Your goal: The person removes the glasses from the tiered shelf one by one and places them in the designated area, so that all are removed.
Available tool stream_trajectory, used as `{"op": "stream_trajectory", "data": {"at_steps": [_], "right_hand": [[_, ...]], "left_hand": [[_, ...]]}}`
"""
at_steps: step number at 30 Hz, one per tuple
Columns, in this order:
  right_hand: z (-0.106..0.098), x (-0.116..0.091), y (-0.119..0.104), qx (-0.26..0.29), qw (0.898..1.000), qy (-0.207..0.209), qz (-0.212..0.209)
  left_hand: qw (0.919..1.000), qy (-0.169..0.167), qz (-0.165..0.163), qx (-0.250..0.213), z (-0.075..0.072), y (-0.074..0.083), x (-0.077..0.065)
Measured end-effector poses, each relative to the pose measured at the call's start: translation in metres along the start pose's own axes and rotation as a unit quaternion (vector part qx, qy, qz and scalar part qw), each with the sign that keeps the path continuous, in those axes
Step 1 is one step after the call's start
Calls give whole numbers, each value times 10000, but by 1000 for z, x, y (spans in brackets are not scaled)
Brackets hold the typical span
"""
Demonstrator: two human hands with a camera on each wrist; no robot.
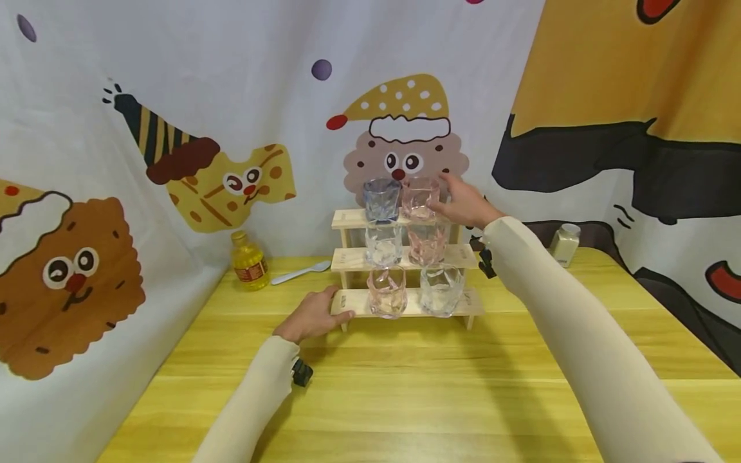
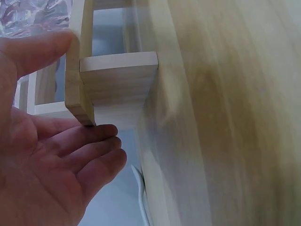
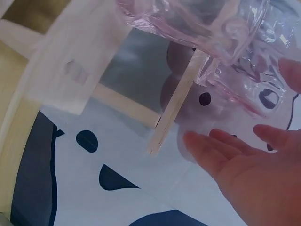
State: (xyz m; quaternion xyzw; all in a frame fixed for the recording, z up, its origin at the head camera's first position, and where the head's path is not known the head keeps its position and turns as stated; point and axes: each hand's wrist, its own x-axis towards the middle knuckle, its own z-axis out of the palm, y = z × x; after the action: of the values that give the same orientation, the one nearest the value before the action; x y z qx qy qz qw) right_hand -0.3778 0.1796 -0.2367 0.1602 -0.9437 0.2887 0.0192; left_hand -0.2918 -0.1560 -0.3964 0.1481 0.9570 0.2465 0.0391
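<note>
A three-tier wooden display rack [image 1: 351, 259] carries two glasses on each tier. My left hand [image 1: 312, 315] holds the left end of its lowest board, thumb at the front edge, fingers at the end and behind. On the top tier stand a blue glass [image 1: 381, 200] and a pink glass [image 1: 419, 199]. My right hand [image 1: 467, 202] is at the right side of that pink glass; its thumb and fingers are spread apart in the right wrist view. The middle tier bears a clear glass [image 1: 383, 245] and a pink one; the lowest bears a pink glass [image 1: 388, 292] and a clear one.
On the table [image 1: 393, 392], left of the rack, stand a yellow bottle [image 1: 249, 262] and a white spoon [image 1: 301, 272] lies beside it. A small white-capped jar [image 1: 565, 245] stands at the back right. A printed cloth [image 1: 312, 32] hangs close behind the rack.
</note>
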Motion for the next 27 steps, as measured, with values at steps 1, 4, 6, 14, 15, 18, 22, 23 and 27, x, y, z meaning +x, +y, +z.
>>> {"op": "stream_trajectory", "data": {"at_steps": [1,4,6,14,15,18,22,23,27], "right_hand": [[0,4,-2,54,10000,-15,-5],[2,12,-7,267,9996,30,-3],[4,17,-11,470,9988,114,4],[16,27,-16,1435,9891,269,164],[17,28,-15,1515,9879,281,191],[19,29,-13,1872,9816,301,243],[20,31,-9,2177,9749,366,292],[20,31,-8,2211,9741,388,291],[20,33,-6,2191,9739,516,292]], "left_hand": [[10000,6,10,41,0,0,0],[9999,-17,35,109,-1,-1,0],[9999,-25,39,122,-1,-1,0],[10000,-7,48,71,0,0,0],[10000,-13,49,61,0,0,0],[9999,-53,40,79,0,1,0],[9999,-42,79,102,-1,2,0],[9999,-46,85,89,-1,2,0],[9999,-25,84,59,0,2,0]]}}
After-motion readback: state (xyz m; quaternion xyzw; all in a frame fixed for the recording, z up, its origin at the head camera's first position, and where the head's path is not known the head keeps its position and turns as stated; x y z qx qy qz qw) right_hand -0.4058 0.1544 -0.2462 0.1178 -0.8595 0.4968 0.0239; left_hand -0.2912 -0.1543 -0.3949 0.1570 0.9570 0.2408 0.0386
